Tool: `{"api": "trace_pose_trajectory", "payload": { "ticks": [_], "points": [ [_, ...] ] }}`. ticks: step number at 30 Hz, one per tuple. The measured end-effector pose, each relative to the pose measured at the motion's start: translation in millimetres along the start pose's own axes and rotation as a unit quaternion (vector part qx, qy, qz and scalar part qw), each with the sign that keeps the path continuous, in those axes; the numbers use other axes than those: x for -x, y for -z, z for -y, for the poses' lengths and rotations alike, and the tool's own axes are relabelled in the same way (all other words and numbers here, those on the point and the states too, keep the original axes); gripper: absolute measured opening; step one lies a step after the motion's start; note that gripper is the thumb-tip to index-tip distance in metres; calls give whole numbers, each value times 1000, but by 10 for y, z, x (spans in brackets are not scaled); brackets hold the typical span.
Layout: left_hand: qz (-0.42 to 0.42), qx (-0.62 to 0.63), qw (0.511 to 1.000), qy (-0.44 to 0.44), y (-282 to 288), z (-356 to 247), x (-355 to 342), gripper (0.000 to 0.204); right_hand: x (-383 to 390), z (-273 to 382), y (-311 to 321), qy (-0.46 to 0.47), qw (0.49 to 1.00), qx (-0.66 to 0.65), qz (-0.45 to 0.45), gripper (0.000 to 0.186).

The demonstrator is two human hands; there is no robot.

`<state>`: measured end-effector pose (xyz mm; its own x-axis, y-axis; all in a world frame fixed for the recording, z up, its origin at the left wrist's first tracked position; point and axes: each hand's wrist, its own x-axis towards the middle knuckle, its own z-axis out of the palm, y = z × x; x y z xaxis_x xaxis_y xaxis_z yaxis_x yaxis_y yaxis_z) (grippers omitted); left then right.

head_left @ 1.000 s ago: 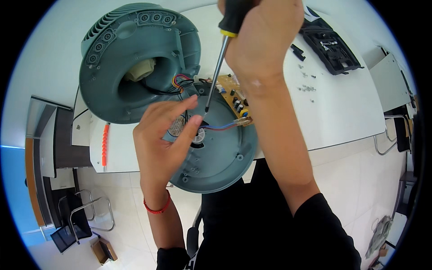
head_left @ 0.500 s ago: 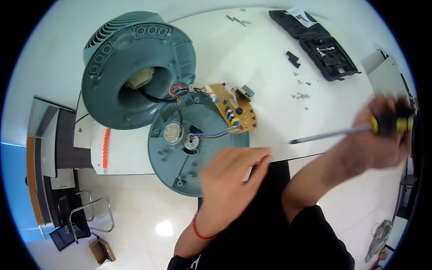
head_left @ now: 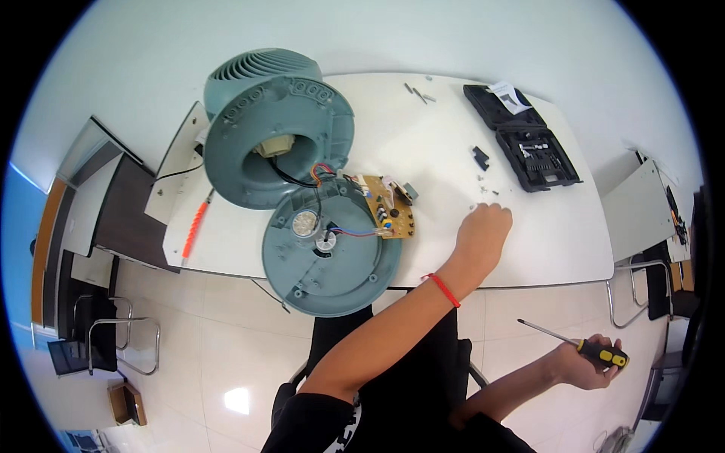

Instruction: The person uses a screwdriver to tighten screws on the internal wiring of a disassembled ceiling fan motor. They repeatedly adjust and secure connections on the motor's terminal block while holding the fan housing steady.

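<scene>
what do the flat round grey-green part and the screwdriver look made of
Flat round part: probably matte moulded plastic, by its even colour and posts. Screwdriver: slim smooth grey shaft, likely metal; dull black and yellow handle, perhaps plastic or rubber.

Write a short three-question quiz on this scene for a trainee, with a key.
1. Which hand holds the screwdriver?
2. True or false: the black tool case lies open on the table.
3. The left hand is nearest to: (a) the orange rod; (b) the black tool case; (c) the small loose metal parts.

Key:
1. The right hand.
2. True.
3. c.
</scene>
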<state>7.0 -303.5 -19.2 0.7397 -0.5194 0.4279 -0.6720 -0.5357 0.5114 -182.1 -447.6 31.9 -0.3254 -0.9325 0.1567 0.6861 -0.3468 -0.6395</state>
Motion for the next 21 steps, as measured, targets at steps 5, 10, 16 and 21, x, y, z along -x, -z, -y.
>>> {"api": "trace_pose_trajectory", "payload": {
  "ticks": [5,10,16,21],
  "points": [
    [11,-46,999,-3,-17,43,112,18,47,118,-50,15,1000,9,4,42],
    [-20,-34,998,-43,405,-212,485,34,-18,89,121,53,995,65,57,42],
    [-165,-12,984,59,1719,81,1547,31,159,212,250,4,961,152,231,53],
    [-125,-204,961,136,2185,704,1600,46,898,219,454,-130,710,241,649,56]
  ]
}}
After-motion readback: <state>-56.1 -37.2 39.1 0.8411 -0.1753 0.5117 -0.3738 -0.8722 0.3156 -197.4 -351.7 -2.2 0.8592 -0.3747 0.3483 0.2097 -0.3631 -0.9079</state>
